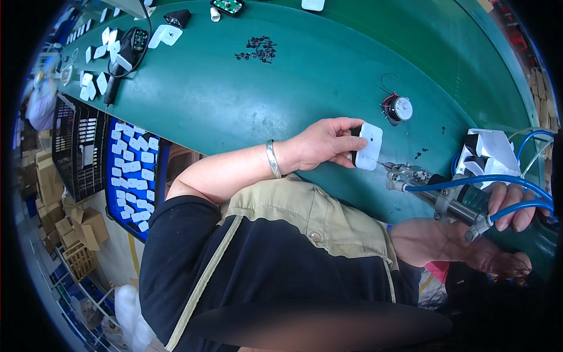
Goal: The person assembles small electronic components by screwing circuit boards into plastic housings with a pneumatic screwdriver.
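My left hand [328, 142], with a silver bracelet on the wrist, pinches a small white-faced plastic housing [368, 146] between thumb and fingers. A small hole shows in its white face. Close to the housing's lower edge is the thin tip of a metal pneumatic tool [451, 205] fitted with blue air hoses. I cannot tell whether tip and housing touch. My right hand [511, 205] has its fingers curled at the tool's rear end, with hoses crossing in front and part of the hand hidden. Just beyond the housing lies a round motor-like part [400, 110] with red wires.
Small black screws [258, 50] lie heaped on the green table [205, 100]. An open white box [491, 154] stands right. At the far left are more white-faced housings [88, 85] and a corded black tool [112, 88]. Below sit a black crate [79, 146] and a blue tray [111, 196] of white pieces.
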The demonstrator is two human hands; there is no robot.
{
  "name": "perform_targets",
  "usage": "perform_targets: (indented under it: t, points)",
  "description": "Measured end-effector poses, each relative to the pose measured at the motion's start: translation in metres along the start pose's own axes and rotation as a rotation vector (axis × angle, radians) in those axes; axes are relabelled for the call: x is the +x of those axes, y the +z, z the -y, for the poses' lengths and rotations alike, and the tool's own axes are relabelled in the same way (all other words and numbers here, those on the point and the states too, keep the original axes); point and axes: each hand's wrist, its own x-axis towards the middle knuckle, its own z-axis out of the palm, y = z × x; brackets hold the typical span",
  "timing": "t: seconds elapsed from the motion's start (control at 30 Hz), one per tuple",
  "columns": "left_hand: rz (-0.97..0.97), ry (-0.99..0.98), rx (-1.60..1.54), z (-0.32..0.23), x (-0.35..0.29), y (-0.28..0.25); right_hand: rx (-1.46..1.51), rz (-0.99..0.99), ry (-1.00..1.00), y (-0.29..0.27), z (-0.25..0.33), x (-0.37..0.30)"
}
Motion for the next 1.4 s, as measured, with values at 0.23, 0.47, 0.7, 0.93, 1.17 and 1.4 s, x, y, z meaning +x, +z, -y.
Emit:
perform_targets:
  t: [0.23,0.47,0.7,0.93,1.17,1.4]
  points:
    - [0.022,0.025,-0.015,-0.001,-0.004,0.003,-0.002,0.031,-0.076,-0.008,-0.002,-0.003]
    - [-0.070,0.082,0.034,0.005,-0.005,0.007,0.030,-0.069,-0.190,0.015,-0.027,0.004]
    - [-0.248,0.144,0.309,-0.008,-0.012,-0.018,0.041,-0.189,-0.226,0.005,-0.008,0.003]
    - [-0.098,0.105,0.105,0.005,-0.003,-0.007,-0.003,-0.174,-0.123,0.008,-0.002,0.008]
    - [0.035,0.034,0.019,0.003,0.001,0.004,-0.082,-0.052,-0.012,-0.006,0.006,0.004]
    - [0.034,0.038,0.014,0.006,0.003,0.005,0.024,0.029,0.225,-0.001,0.012,0.008]
